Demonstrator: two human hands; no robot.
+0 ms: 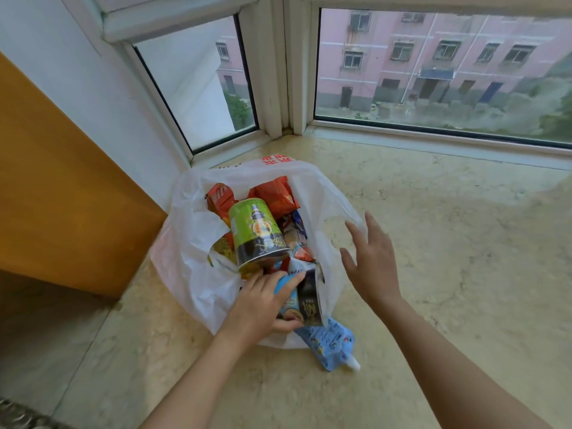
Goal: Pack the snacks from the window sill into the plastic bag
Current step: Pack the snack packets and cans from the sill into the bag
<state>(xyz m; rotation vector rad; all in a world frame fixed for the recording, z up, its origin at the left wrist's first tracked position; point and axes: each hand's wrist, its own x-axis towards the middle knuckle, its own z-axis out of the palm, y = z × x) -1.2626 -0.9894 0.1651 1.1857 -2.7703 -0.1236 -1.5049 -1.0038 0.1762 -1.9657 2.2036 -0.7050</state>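
Left hand (pixel 263 300) grips blue snack cup (pixel 301 300) at plastic bag (pixel 192 243) mouth; right hand (pixel 370 258) spread, empty. Risk: cup slips out beside blue spout pouch (pixel 329 343); green cup (pixel 257 232) topples.

Plastic bag (pixel 192 243) standing open on the window sill (pixel 448 243), in its far left corner where two window panes meet. Inside the bag: an upright cup (pixel 257 233) at centre, snack packets (pixel 275 196) behind it and to its right. A second cup (pixel 305 300) lies at the bag's near rim, the left hand (pixel 263 308) gripping it. A spouted pouch (pixel 328 345) lies on the sill just near of the bag, partly under it. Right hand (pixel 371 261) hovers right of the bag. Wooden panel (pixel 62 187) at left
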